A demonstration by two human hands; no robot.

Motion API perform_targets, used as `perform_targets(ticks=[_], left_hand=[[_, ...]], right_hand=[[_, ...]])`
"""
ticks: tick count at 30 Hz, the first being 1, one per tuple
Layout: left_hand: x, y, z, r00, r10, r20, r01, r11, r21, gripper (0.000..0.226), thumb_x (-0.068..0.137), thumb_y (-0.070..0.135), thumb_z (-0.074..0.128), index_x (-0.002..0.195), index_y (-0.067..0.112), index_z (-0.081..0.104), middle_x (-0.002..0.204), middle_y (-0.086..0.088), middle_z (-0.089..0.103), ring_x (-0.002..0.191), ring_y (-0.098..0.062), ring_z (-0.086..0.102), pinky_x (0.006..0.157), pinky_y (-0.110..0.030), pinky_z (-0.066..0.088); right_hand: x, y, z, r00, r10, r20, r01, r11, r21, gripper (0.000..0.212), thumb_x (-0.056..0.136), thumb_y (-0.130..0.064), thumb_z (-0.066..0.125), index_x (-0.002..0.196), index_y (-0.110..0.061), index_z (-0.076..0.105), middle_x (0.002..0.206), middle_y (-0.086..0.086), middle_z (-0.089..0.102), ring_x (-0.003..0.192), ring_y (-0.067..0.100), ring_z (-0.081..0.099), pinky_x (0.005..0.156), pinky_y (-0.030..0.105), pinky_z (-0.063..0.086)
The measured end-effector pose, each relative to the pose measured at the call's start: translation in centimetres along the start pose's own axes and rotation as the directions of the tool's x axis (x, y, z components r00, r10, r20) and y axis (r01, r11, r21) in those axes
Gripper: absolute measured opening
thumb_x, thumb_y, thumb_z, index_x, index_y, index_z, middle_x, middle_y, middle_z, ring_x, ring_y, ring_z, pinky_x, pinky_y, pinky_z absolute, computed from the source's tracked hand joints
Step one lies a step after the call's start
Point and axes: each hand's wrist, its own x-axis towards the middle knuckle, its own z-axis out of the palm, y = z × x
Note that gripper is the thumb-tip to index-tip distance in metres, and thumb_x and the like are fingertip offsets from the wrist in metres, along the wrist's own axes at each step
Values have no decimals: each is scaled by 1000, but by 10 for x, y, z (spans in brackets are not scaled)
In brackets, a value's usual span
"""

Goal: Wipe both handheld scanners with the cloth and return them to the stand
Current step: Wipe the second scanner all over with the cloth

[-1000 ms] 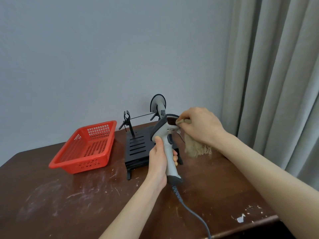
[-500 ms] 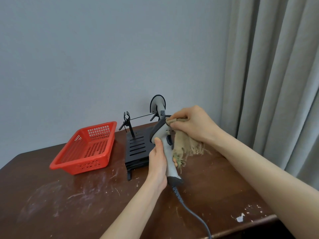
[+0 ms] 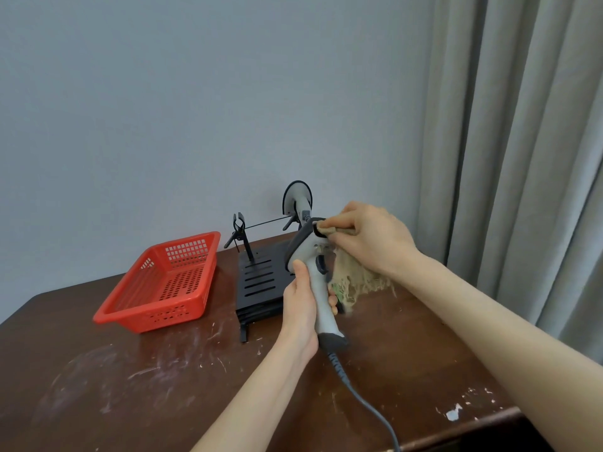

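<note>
My left hand (image 3: 300,305) grips the handle of a grey-and-white handheld scanner (image 3: 318,282), held upright above the table with its grey cable (image 3: 365,399) trailing toward me. My right hand (image 3: 372,236) pinches a frayed beige cloth (image 3: 355,282) and presses a fold of it against the scanner's dark head. Behind them stands a black slotted stand (image 3: 261,282) with a clip post at its left. A second scanner (image 3: 298,200) sits at the stand's back, partly hidden by the held scanner.
A red perforated plastic basket (image 3: 163,285) sits left of the stand on the scuffed brown wooden table (image 3: 130,380). A grey wall rises behind the table and grey curtains (image 3: 522,158) hang at the right. The table's front edge runs at the lower right.
My right hand has shifted the cloth from the scanner's side up onto its head, and more of the cloth now hangs down beside the handle. My left hand keeps the same grip.
</note>
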Motion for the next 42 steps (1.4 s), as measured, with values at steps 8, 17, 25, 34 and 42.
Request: perform_targets(ticks=[8, 17, 25, 34, 42], left_hand=[[0, 1, -5, 997, -70, 32, 71, 997, -36, 61, 91, 59, 35, 82, 2, 55, 49, -5, 52, 38, -14, 45, 37, -23, 40], [0, 3, 0, 999, -31, 34, 33, 998, -57, 60, 92, 57, 37, 79, 2, 55, 49, -4, 54, 39, -14, 45, 39, -24, 40], [-2, 4, 1, 998, -35, 45, 38, 997, -70, 58, 91, 58, 38, 83, 3, 56, 49, -4, 54, 39, -14, 45, 40, -24, 40], [-1, -1, 2, 999, -19, 43, 21, 999, -44, 57, 93, 56, 37, 85, 3, 57, 50, -4, 52, 40, -15, 45, 39, -25, 41], [4, -3, 1, 998, -33, 48, 33, 999, -1, 65, 87, 63, 37, 97, 2, 58, 56, -8, 51, 44, -17, 48, 44, -26, 43]], right_hand=[[6, 19, -19, 986, 149, -80, -166, 934, -317, 26, 90, -26, 44, 107, -20, 64, 103, 5, 63, 89, 29, 59, 66, 31, 39], [1, 7, -8, 994, 18, -106, -31, 993, -117, 21, 87, -30, 59, 102, -21, 71, 98, 2, 61, 92, 26, 58, 70, 30, 41], [4, 10, 2, 992, 14, -123, -29, 992, -120, 20, 91, -33, 55, 104, -20, 65, 100, 3, 58, 91, 28, 57, 70, 30, 36], [5, 7, -1, 996, 31, -87, -46, 985, -167, 23, 90, -26, 53, 105, -18, 68, 94, 6, 69, 87, 28, 60, 65, 29, 40], [11, -5, -2, 997, 14, -78, -14, 1000, 4, 15, 84, -25, 59, 91, -20, 72, 79, 2, 68, 83, 24, 62, 70, 31, 48]])
